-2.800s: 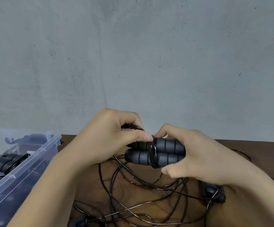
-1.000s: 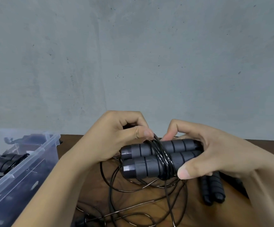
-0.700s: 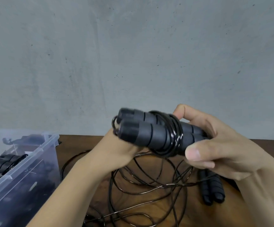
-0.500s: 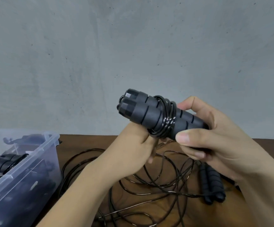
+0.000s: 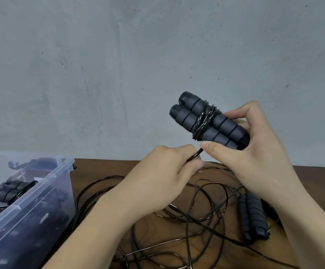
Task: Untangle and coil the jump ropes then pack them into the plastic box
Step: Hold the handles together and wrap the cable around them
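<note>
The plastic box [image 5: 41, 188] at the tabletop's [image 5: 103, 167] left edge holds a coiled jump rope [image 5: 10, 191]. Above the back edge, the right hand's [image 5: 258, 158] grip curls round two handles [image 5: 222, 127] bound with cord [image 5: 203, 125]. The left hand's [image 5: 163, 177] grip pinches the cord's tail. Loose rope [image 5: 206, 202] sprawls mid-tabletop, with spare handles [image 5: 253, 218] beside the right wrist.

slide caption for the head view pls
Mid-coil: right hand holds the wrapped handles, left hand pinches the cord
</note>
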Motion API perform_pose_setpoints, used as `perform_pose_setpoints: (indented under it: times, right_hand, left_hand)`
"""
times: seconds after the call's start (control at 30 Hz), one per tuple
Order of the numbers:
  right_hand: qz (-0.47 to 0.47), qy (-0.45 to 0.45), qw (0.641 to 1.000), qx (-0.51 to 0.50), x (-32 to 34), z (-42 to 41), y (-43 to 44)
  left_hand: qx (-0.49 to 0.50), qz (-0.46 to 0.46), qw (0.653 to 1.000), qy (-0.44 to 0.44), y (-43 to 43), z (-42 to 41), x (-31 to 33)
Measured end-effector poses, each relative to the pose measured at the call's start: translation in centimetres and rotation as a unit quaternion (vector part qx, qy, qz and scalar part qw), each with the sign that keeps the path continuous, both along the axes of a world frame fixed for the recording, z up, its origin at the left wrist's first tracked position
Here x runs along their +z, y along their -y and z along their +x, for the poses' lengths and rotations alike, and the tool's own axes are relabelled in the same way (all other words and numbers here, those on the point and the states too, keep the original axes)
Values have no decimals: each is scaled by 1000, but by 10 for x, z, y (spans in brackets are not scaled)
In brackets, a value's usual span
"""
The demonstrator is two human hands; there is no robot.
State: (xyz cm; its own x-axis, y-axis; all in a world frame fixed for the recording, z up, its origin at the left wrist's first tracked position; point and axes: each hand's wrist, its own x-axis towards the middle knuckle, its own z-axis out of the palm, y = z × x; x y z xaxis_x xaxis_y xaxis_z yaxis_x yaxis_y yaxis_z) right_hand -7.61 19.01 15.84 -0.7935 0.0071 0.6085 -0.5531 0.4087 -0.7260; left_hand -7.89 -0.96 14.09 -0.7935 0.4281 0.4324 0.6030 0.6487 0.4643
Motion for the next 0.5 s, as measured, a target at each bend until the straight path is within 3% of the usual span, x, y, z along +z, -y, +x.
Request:
perform_pose_setpoints:
  times: [0.27,0.5]
  right_hand:
    - [53,48,997,-17,-2,-13,-10]
    - [210,47,976,-39,-10,-18,-11]
  left_hand:
    - [38,-16,999,-20,25,0,12]
    - [51,24,995,-88,41,-7,16]
